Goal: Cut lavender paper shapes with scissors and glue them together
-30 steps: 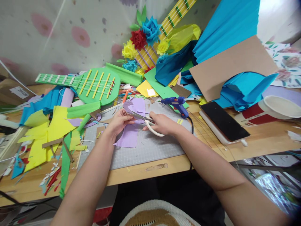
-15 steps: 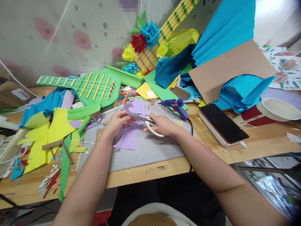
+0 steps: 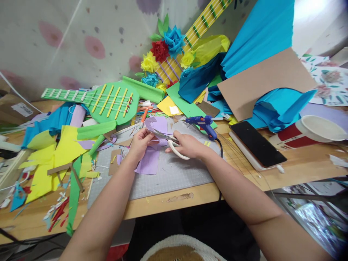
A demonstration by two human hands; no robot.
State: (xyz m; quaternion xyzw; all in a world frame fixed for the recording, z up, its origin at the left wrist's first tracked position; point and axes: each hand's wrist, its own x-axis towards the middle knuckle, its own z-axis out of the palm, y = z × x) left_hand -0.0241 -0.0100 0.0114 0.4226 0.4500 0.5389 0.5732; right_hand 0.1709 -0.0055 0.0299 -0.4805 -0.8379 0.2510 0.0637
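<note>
While both forearms reach out over the near table edge [image 3: 163,204], the work lies on the grey cutting mat [image 3: 174,177], in the middle of the scene.

1. Purple paper [image 3: 149,163]: its lower part lies on the mat. Its upper part is raised between my hands. Compared with a second ago, the sheet has swung slightly and hangs narrower.
2. Left hand [image 3: 140,143]: closed in a pinch on the upper edge of the purple paper. It has turned and shifted right, nearer to the blades.
3. Right hand [image 3: 187,145]: closed through the white loops of the scissors [image 3: 169,139]. It has hardly moved. The blades point left into the paper; I cannot tell how far apart they stand.
4. Judgement: the paper is being fed and turned into the scissors, not the scissors driven, so the cut is in progress along a curved line.

Just beyond my right hand lies the blue glue gun [image 3: 203,123]. Right of it rest a phone [image 3: 257,143] and a red cup [image 3: 307,132]. Far left lies a green paper guitar [image 3: 108,99]; far right, a cardboard sheet [image 3: 263,81].
</note>
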